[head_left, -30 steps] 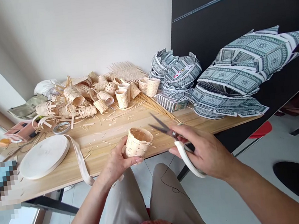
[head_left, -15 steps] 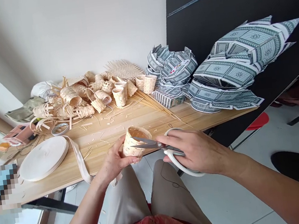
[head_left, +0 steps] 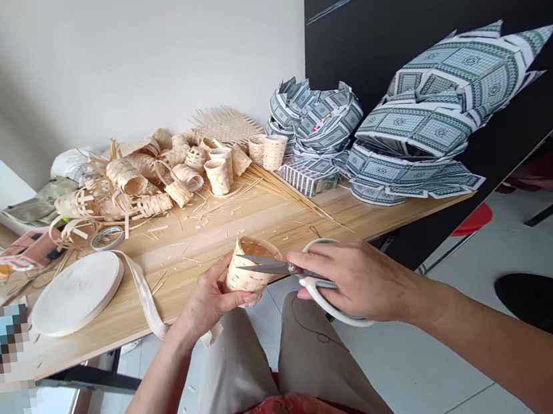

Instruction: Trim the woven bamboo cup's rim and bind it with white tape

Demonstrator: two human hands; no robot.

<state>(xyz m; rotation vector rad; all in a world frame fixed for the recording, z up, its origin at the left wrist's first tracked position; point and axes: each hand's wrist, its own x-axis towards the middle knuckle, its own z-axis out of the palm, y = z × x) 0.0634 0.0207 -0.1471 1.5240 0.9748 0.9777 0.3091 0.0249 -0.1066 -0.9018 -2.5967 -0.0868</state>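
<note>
My left hand [head_left: 216, 288] grips a small woven basket [head_left: 239, 277] of pale wood strips, tilted with its mouth up and to the right. White-handled scissors [head_left: 316, 281] are in my right hand [head_left: 361, 280], fingers through the loops. Their blades stand slightly apart and lie across the basket's near side, close to the rim; whether they touch it I cannot tell. A strip of white cloth tape [head_left: 148, 303] hangs from a flat roll [head_left: 78, 295] on the table and runs down behind my left wrist.
Woven baskets [head_left: 126, 178] are heaped at the back left of the wooden table [head_left: 199, 233]. Thin sticks [head_left: 300, 197] lie near the middle. Folded-card structures [head_left: 417, 122] stand at the right. A tape ring [head_left: 107, 238] sits behind the white roll. Loose thread [head_left: 316, 326] lies over my leg.
The basket has tipped slightly in my left hand, and the scissor blades have shifted a little to the left. The view has also moved slightly.
</note>
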